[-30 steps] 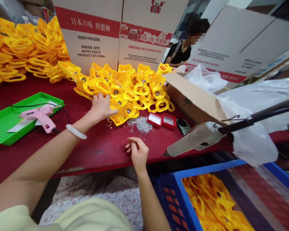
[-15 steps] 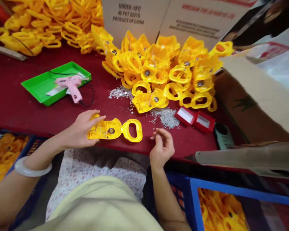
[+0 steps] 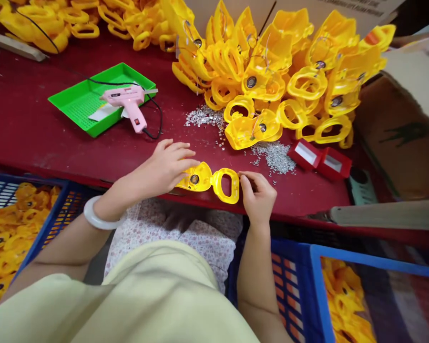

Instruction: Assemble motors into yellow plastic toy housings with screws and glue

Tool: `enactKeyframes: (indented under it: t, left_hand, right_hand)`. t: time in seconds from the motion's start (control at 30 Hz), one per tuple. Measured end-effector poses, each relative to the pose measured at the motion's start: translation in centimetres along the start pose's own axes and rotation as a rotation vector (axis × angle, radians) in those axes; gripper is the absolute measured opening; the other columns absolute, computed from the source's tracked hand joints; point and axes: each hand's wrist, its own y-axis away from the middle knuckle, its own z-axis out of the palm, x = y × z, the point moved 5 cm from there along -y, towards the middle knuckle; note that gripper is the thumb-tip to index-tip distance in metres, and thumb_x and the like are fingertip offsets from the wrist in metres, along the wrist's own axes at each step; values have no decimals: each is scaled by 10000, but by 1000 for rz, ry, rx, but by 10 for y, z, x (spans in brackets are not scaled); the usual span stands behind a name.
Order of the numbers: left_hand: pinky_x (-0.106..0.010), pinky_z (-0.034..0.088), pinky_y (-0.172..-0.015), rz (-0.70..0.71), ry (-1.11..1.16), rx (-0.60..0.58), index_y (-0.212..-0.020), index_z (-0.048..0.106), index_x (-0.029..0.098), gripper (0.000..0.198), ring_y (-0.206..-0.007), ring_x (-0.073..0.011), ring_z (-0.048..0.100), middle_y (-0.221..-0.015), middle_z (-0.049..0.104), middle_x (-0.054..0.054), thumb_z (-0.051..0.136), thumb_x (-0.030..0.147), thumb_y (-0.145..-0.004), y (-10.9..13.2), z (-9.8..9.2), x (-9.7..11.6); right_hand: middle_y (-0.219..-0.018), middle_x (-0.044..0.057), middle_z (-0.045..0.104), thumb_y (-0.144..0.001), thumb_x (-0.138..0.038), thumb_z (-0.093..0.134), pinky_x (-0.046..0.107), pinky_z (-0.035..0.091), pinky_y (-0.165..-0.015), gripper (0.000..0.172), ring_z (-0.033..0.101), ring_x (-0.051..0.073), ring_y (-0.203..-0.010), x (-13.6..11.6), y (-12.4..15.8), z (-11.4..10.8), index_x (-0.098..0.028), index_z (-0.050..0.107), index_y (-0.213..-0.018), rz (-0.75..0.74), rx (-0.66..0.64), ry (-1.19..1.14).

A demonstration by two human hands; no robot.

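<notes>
A yellow plastic shell [image 3: 196,177] lies at the table's front edge, with a round metal piece in it and an oblong ring [image 3: 226,186] joined to its right end. My left hand [image 3: 160,166] covers the shell's left part and grips it, fingers long across the top. At the ring's right edge, my right hand [image 3: 259,193] is closed, thumb and index pinched together. Anything between those fingertips is too small to make out. Beyond the right hand lies a pile of small silvery pieces, apparently screws [image 3: 277,158].
Many similar yellow shells [image 3: 264,81] are heaped behind. A pink glue gun [image 3: 130,102] rests across a green tray [image 3: 93,125], its cord trailing. Small silvery discs [image 3: 204,116] and two red boxes [image 3: 332,163] lie nearby. Blue crates [image 3: 302,286] stand below the table.
My right hand has come up to the ring's right edge, its fingertips now pinched there. The left hand reaches further over the shell. The view has shifted, so the table things appear further right.
</notes>
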Motion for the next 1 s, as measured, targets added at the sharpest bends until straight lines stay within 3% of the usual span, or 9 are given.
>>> enactKeyframes:
  t: [0.13,0.27,0.43,0.53,0.67,0.77,0.83,0.9,1.0]
  left_hand:
    - [-481,361,-990,-30,-118,-36,-1088,661,151,297,-990,-246,608,-993,682,-109,473,69,-872,-21,7,-3]
    - [-436,409,-896,-84,-119,89,-843,668,142,181,-905,-236,602,-874,659,-92,499,146,-906,-25,3,-8]
    - [-282,466,-729,-248,306,404,-925,581,155,105,-767,-153,644,-810,675,-28,479,177,-937,-6,-14,-8]
    - [-236,471,-661,-343,553,497,-947,541,167,84,-723,-127,661,-782,679,-4,470,211,-952,7,-14,-7]
    - [-240,511,-685,-398,742,581,-1012,519,180,101,-762,-132,671,-797,655,-3,493,242,-936,19,-11,-5]
    - [-251,516,-732,-414,685,586,-1134,538,191,277,-786,-131,640,-853,628,-3,578,201,-860,25,-12,-3]
    - [-245,500,-729,-419,537,549,-1155,578,191,333,-750,-122,610,-853,624,2,591,161,-823,28,-15,-1]
    - [-239,485,-721,-423,388,532,-1071,636,176,235,-727,-121,605,-853,652,-7,556,156,-852,31,-17,2]
    - [-241,480,-738,-464,252,596,-973,646,166,182,-762,-138,640,-865,685,-27,471,199,-940,36,-22,5]
  right_hand:
    - [-890,72,731,-917,-314,551,330,546,-751,208,678,179,-813,-2,1,0,-181,711,-916,-17,2,61]
    - [-881,67,731,-924,-299,538,325,539,-758,205,675,177,-803,-3,1,3,-184,708,-928,-47,-7,116]
    - [-885,70,715,-923,-263,545,305,537,-730,181,670,175,-818,-9,3,1,-177,704,-916,-92,75,160]
    - [-942,79,698,-923,-246,555,310,546,-737,161,667,182,-881,-30,5,-1,-189,701,-957,-157,181,181]
    - [-981,68,695,-931,-230,556,316,545,-770,165,660,177,-902,-67,1,28,-215,690,-1027,-314,-100,152]
    - [-906,59,694,-930,-234,561,322,506,-697,164,616,188,-823,-82,-3,56,-211,704,-1006,-433,-338,266]
    - [-866,48,679,-913,-229,586,319,468,-665,146,577,189,-789,-86,-6,67,-227,714,-984,-480,-413,348]
    - [-873,41,660,-895,-218,608,306,446,-656,127,562,183,-793,-86,-8,71,-241,712,-965,-484,-448,381]
    - [-884,47,637,-873,-207,621,297,439,-641,58,567,184,-801,-88,-9,71,-219,676,-890,-467,-449,385]
